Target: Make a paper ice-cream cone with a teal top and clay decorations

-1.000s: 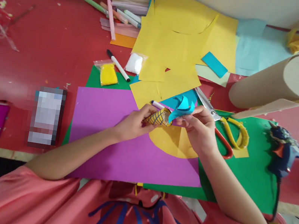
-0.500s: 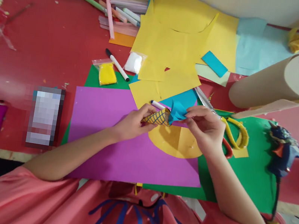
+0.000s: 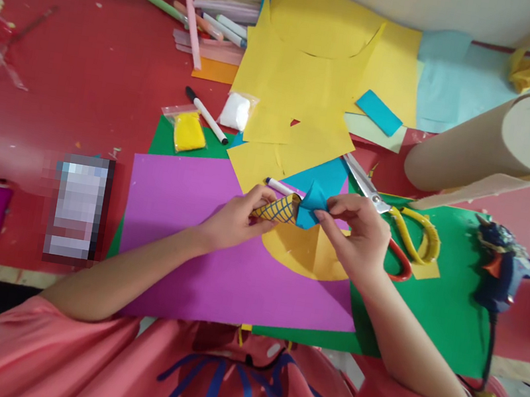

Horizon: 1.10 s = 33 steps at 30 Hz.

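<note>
Head view, above the purple sheet's upper right edge. Pinching the paper cone in the left hand, long axis lying left-right, open mouth facing right. Holding the blue paper wad at that mouth, right hand fingertips closed on it, both hands equally near.

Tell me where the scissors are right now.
In the head view, the scissors lie on the green sheet just beyond the right hand, between it and the glue gun, blades toward the yellow paper.
</note>
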Tool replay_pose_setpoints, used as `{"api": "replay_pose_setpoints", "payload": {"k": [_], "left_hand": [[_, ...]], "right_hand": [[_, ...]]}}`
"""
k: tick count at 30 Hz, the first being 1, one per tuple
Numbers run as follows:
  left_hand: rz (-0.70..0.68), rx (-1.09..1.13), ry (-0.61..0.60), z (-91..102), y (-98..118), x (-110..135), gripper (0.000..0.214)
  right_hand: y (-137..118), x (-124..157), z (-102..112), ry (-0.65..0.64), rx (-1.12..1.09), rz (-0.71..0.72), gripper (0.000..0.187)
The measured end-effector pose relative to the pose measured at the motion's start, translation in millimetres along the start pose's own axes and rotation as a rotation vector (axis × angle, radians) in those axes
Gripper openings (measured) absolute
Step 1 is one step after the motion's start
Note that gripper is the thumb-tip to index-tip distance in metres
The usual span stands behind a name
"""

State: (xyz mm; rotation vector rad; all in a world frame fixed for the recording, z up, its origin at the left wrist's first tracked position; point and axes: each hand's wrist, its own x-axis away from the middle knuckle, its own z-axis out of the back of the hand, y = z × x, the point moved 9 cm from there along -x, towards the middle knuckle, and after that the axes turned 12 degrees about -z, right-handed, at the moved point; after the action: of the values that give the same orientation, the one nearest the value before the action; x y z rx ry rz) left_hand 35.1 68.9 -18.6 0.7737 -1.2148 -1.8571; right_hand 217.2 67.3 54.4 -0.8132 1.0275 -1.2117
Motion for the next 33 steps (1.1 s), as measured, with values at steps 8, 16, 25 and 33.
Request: {"api": "replay_pose_setpoints", "payload": {"k": [8,16,25,33], "left_hand": [[-0.056,-0.101,-0.018,-1.0,5.1,0.4,0.032],[-0.054,-0.092,-0.053,-2.8,5.0,0.9,0.032],[-0.03,0.011,-0.036,-1.1,4.9,-1.5,0.033],[-0.024,-0.013,-0.007,1.1,1.2,-0.3,0.033]], "right_hand": [[-6.6,2.4,-1.2,0.013,0.157,0.054,0.025],[-18.8,5.2,-4.6,0.021,0.24,0.223,0.037],[-29.8,5.6,-9.5,-0.057,0.263,0.339,0.038],[-27.8,8.4,-15.0,-0.121,0.31,0.336,0.029]]}}
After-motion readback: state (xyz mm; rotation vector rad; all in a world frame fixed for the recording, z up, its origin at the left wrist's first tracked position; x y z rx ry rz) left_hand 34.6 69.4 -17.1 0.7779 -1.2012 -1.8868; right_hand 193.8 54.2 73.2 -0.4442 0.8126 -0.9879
